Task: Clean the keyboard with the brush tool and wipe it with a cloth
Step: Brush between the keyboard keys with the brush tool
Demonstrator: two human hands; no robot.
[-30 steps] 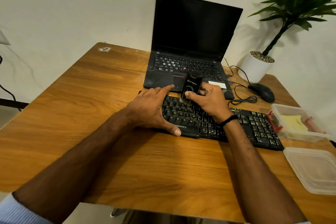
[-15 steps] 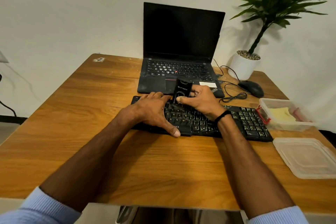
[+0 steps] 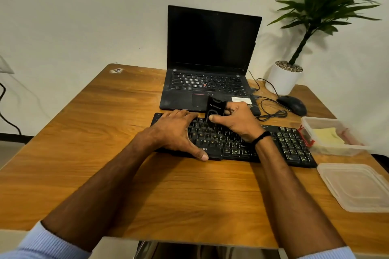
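A black external keyboard (image 3: 290,147) lies across the middle of the wooden desk (image 3: 105,132). My left hand (image 3: 176,132) presses flat on its left half, thumb at the front edge, fingers spread. My right hand (image 3: 237,121) grips a black brush tool (image 3: 214,108) upright, its lower end down on the upper key rows near the keyboard's middle. A yellow cloth (image 3: 326,134) lies inside a clear plastic box (image 3: 336,149) at the right.
An open black laptop (image 3: 210,59) stands behind the keyboard. A black mouse (image 3: 292,105) with coiled cable and a potted plant (image 3: 284,78) sit at the back right. A clear lid (image 3: 357,187) lies at the right edge.
The head camera has pulled back and tilted up, so the desk sits lower in view. Both hands keep their places on the keyboard, the brush still upright on the upper rows.
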